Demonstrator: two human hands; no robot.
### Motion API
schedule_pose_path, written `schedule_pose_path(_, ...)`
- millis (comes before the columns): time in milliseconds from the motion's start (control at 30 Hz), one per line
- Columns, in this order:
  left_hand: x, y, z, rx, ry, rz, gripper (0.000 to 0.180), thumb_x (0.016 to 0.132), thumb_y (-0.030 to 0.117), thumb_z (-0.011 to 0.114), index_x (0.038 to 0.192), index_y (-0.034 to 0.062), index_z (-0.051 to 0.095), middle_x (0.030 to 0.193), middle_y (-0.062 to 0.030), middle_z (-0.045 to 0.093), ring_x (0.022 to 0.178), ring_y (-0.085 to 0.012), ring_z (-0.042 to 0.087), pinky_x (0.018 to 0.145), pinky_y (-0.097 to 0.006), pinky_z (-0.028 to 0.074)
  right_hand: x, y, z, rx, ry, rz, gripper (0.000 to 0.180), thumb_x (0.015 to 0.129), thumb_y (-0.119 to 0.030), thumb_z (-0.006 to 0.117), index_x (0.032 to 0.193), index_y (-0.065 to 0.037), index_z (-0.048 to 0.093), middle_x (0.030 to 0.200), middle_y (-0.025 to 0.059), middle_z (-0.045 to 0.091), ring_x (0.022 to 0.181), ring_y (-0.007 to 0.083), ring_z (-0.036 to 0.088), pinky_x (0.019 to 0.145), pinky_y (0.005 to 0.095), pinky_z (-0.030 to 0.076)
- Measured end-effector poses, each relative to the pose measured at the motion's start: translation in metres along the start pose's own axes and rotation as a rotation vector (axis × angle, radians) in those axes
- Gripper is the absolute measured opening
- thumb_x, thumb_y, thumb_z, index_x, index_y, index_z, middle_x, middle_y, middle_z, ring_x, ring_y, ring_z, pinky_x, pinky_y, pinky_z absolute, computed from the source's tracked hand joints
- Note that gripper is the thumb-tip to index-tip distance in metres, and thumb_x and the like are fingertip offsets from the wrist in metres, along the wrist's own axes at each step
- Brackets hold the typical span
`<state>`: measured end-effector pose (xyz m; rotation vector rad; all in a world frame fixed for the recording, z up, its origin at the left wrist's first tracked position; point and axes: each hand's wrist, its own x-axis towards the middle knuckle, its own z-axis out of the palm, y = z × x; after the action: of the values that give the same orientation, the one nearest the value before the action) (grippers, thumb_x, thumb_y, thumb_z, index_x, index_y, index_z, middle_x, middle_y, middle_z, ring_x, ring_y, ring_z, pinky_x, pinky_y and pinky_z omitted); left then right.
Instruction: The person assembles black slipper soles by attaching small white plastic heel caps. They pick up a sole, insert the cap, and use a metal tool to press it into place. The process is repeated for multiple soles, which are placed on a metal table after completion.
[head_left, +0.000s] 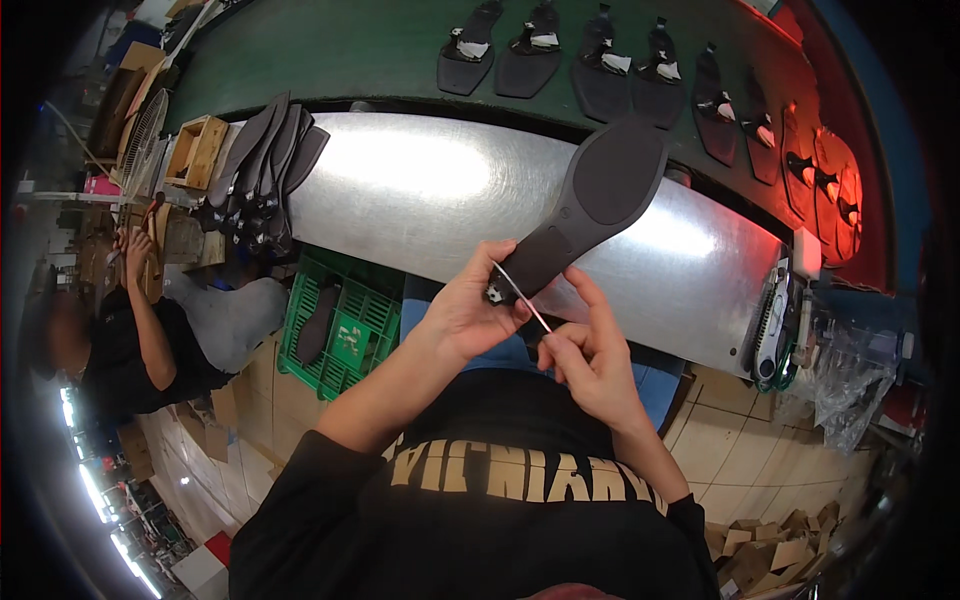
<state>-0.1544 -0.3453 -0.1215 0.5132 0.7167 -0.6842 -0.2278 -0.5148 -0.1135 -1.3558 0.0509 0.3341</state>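
Note:
My left hand (pixel 468 308) grips the narrow end of a dark sandal sole (pixel 607 185), its underside turned up and its broad end reaching out over the metal ledge. A small white-and-black bit shows at the narrow end by my left fingers. Across that end runs a thin pale strip (pixel 524 298), from my left thumb to my right hand (pixel 592 368). The right thumb and fingers pinch the strip's lower end, and the right index finger is raised beside the sole's edge. I cannot tell whether the strip is a strap or a slim tool.
A metal ledge (pixel 400 200) borders a green belt (pixel 300 50) carrying several sandals (pixel 601 70), the rightmost under red light. Stacked soles (pixel 262 150) lie left, above a green crate (pixel 345 345). Cutters (pixel 768 335) hang at right. A co-worker (pixel 140 340) sits at left.

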Motion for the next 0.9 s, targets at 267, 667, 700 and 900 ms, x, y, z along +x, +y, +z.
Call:
schedule_pose_path(267, 0.005, -0.016, -0.003, -0.071, -0.114, -0.02, 0.022, 0.09, 0.029, 0.062, 0.096, 0.0079, 0.059, 0.084, -0.0059, 0.065, 0.07, -0.0172, 0.061, 0.042, -0.023, 0.035, 0.007, 0.017, -0.003, -0.268, 0.126, -0.233, 0.041, 0.089, 0.003, 0.052, 0.13, 0.0, 0.052, 0.065, 0.0017, 0.056, 0.059, 0.008, 0.052, 0.055, 0.0217, 0.04)
schedule_pose_path(667, 0.007, -0.019, 0.009, 0.406, -0.032, 0.581, 0.055, 0.099, 0.052, 0.04, 0.083, 0.0029, 0.06, 0.068, -0.0058, 0.06, 0.048, -0.0115, 0.05, 0.041, -0.023, 0.037, 0.002, -0.001, -0.017, 0.182, -0.09, 0.148, 0.051, 0.096, -0.011, 0.05, 0.144, -0.003, 0.033, 0.069, 0.0044, 0.059, 0.049, 0.004, 0.046, 0.043, 0.017, 0.034)
schedule_pose_path(700, 0.006, -0.021, 0.016, 0.457, -0.005, 0.651, 0.062, 0.098, 0.055, 0.035, 0.08, 0.0024, 0.061, 0.066, -0.0061, 0.06, 0.047, -0.0113, 0.05, 0.041, -0.023, 0.037, 0.001, -0.002, -0.012, 0.205, -0.096, 0.179, 0.053, 0.096, -0.011, 0.05, 0.145, -0.004, 0.031, 0.069, 0.0044, 0.059, 0.049, 0.0043, 0.046, 0.043, 0.0171, 0.034)
schedule_pose_path(900, 0.011, -0.023, 0.016, 0.573, 0.013, 0.822, 0.079, 0.096, 0.065, 0.023, 0.066, 0.0024, 0.059, 0.06, -0.0062, 0.056, 0.047, -0.0104, 0.049, 0.042, -0.023, 0.039, 0.002, 0.004, -0.005, 0.442, -0.068, 0.189, 0.047, 0.097, -0.01, 0.049, 0.141, -0.005, 0.037, 0.067, 0.004, 0.057, 0.048, 0.0048, 0.047, 0.04, 0.0181, 0.033)
